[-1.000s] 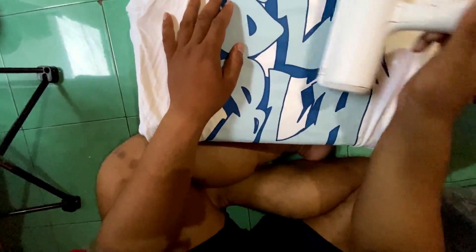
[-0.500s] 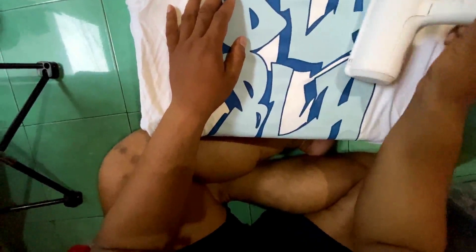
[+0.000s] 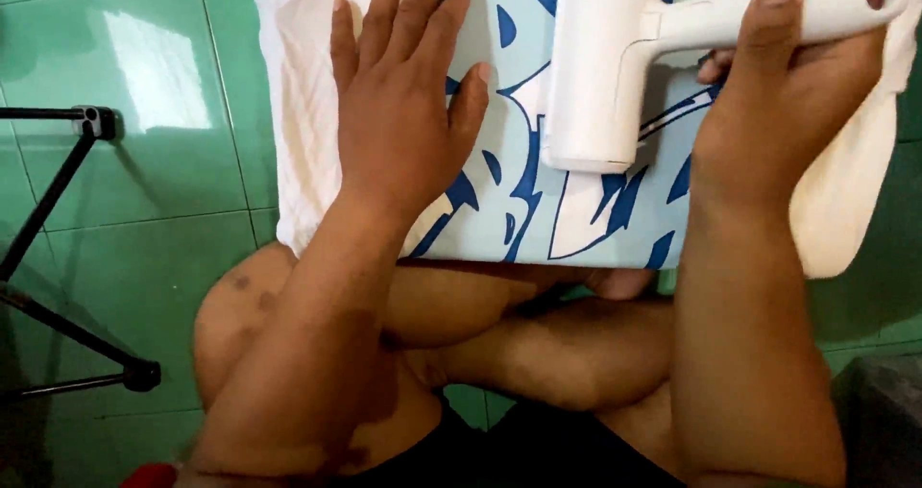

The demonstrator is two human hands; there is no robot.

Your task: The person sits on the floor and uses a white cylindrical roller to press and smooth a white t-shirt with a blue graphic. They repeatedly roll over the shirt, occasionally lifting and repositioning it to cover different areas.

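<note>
The left hand [image 3: 403,133], fingers spread flat, presses down a white cloth printed with a pale-blue and dark-blue design [image 3: 519,200], spread across the upper middle of the frame on the green tiled floor [image 3: 144,161]. The right hand [image 3: 778,113], at upper right, is closed around the handle of a white plastic lint roller [image 3: 595,75] lying on the print. The rolling pass looks under way, and continuing calls for the cloth kept taut.

The folded garment [image 3: 538,209] in the upper middle of the frame is white cloth with a pale blue panel carrying dark blue and white shapes (bold, graffiti-like). The roller tool [image 3: 615,65] at upper right is plain white. Floor tiles [image 3: 134,200] on the left are glossy green with darker joints. The tripod [image 3: 58,257] at far left is black.
</note>
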